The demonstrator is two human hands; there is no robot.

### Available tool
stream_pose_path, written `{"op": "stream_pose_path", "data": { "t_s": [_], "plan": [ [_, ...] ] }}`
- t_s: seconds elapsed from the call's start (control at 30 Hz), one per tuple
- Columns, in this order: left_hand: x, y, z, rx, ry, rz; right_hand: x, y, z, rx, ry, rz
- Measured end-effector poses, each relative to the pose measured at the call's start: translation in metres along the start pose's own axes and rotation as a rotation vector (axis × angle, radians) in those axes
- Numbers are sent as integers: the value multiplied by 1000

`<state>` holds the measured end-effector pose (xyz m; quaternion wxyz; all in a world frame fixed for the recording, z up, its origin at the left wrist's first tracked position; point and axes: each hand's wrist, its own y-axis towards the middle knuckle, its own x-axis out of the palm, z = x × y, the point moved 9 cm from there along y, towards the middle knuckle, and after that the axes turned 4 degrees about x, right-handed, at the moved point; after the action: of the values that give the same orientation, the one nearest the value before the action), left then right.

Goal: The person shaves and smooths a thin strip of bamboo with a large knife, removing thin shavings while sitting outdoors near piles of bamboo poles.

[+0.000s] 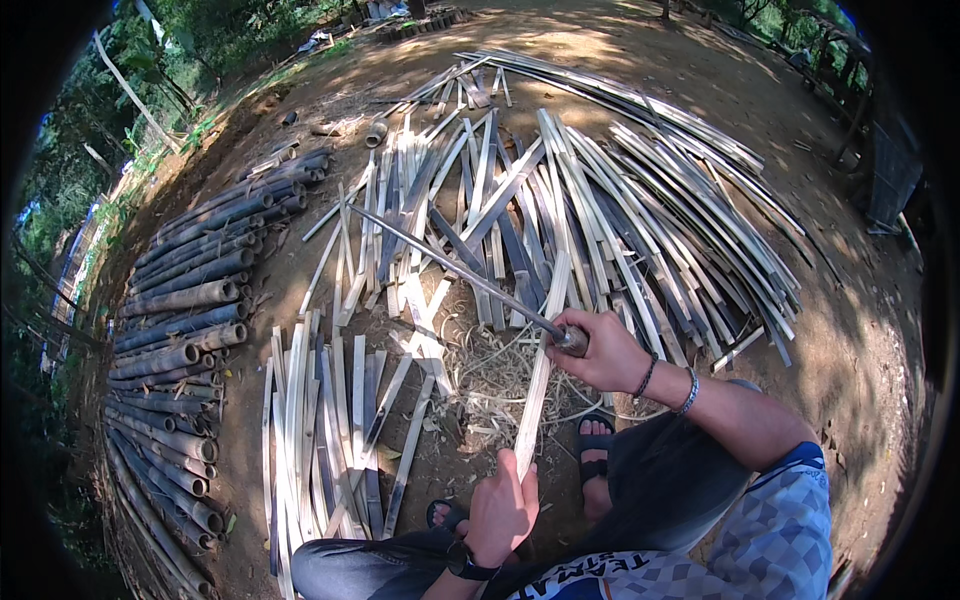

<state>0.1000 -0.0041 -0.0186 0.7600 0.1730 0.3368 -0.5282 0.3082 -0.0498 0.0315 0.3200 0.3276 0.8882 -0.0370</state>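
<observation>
Bamboo strip (pixel 533 405) across the right side of the shavings (pixel 480 380), viewed from my remote station. Left hand (pixel 503 508), nearside of the shavings, grips its lower end; right hand (pixel 603 352), to their right, is wrapped around the handle of the knife (pixel 460 271). I would favour shallow strokes, left hand clear of the edge.

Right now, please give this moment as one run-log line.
left hand: holds pale strip; right hand: grips long blade by handle; blade: crosses strip; shavings: on ground; round poles: at left
</observation>
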Motion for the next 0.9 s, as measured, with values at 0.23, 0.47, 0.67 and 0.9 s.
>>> {"op": "stream_pose_path", "data": {
  "t_s": [0.23, 0.47, 0.67, 0.9],
  "plan": [
    [0, -1, -1, -13, 16, 14, 4, 1, -2, 100, -85, -57],
    [3, -1, -1, -12, 31, 13, 3, 0, -1, 81, -155, -73],
    [4, -2, 2, 39, 61, 36, -2, 1, -2, 62, -235, -59],
    [2, -2, -1, 10, 67, 21, -20, 5, 5, 42, -276, 33]
  ]
}}
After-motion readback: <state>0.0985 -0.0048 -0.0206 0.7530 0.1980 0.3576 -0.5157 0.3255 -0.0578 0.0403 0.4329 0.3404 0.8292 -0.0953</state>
